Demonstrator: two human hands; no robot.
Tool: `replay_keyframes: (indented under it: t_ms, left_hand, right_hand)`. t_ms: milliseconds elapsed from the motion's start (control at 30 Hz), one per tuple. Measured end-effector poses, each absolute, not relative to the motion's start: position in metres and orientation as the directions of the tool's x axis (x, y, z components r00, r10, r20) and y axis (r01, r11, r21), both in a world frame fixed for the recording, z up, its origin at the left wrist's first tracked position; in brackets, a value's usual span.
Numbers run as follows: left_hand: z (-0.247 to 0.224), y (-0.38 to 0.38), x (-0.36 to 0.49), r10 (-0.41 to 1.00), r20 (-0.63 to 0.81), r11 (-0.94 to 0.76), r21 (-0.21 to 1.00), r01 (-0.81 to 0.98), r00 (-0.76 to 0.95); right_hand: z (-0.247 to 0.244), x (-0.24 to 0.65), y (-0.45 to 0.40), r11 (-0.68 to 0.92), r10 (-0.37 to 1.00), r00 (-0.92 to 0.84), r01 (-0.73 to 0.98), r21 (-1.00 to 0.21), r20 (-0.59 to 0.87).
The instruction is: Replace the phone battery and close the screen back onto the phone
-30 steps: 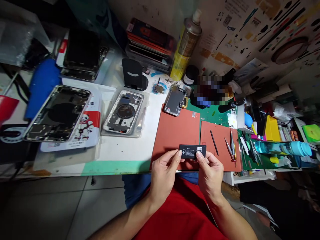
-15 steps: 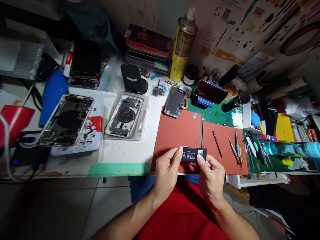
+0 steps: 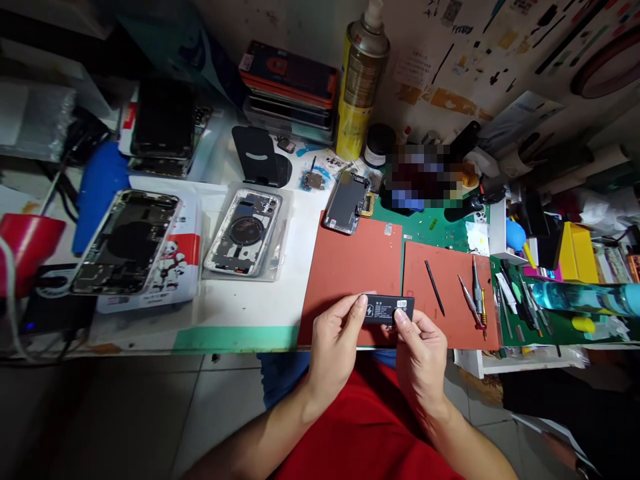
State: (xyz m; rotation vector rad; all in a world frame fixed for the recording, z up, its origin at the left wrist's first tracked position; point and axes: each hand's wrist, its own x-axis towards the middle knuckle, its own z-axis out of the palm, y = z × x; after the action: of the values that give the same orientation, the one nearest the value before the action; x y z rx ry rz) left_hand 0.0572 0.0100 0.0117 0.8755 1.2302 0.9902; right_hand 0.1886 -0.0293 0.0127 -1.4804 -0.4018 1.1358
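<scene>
A black phone battery (image 3: 383, 311) with white print and a lightning mark is held level over the front edge of the red-brown mat (image 3: 357, 260). My left hand (image 3: 336, 343) pinches its left end between thumb and fingers. At the other end, my right hand (image 3: 423, 353) grips it, the thumb lying on the printed face. Fingertips behind the battery are partly hidden. Beyond it lies a phone screen assembly (image 3: 345, 203) with a yellowish flex part. To the right, a black pry stick (image 3: 435, 288), tweezers (image 3: 469, 299) and a screwdriver (image 3: 477, 280) rest on the second mat (image 3: 417, 320).
Two opened phone housings, one dark (image 3: 127, 243) and one white-framed (image 3: 243, 230), lie to the left. At the back stand a yellow spray can (image 3: 357, 87), a black phone stand (image 3: 255, 157) and stacked phones (image 3: 290, 80). A blue-tinted bottle (image 3: 583, 297) lies at right.
The camera view has shifted slightly. Both hands keep hold of the battery in almost the same position.
</scene>
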Motion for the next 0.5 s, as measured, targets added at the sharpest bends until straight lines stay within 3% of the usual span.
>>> replay_keyframes:
  t_ms: [167,333,500]
  left_hand:
    - [0.0122,0.015,0.058,0.94,-0.34,0.342,0.936,-0.079,0.043]
    - [0.0081,0.0124,0.0607,0.883,-0.456,0.466,0.82,-0.333,0.113]
    - [0.0103,0.0154,0.0585,0.93,-0.364,0.368,0.923,-0.116,0.056]
  right_hand:
    - [0.0135,0.1869,-0.0268,-0.271,0.779,0.476,-0.33,-0.904,-0.407]
    - [0.0165,0.1875,-0.0219,-0.275,0.778,0.455,-0.373,-0.886,-0.434]
    - [0.0118,0.1869,-0.0263,-0.266,0.773,0.464,-0.382,-0.885,-0.433]
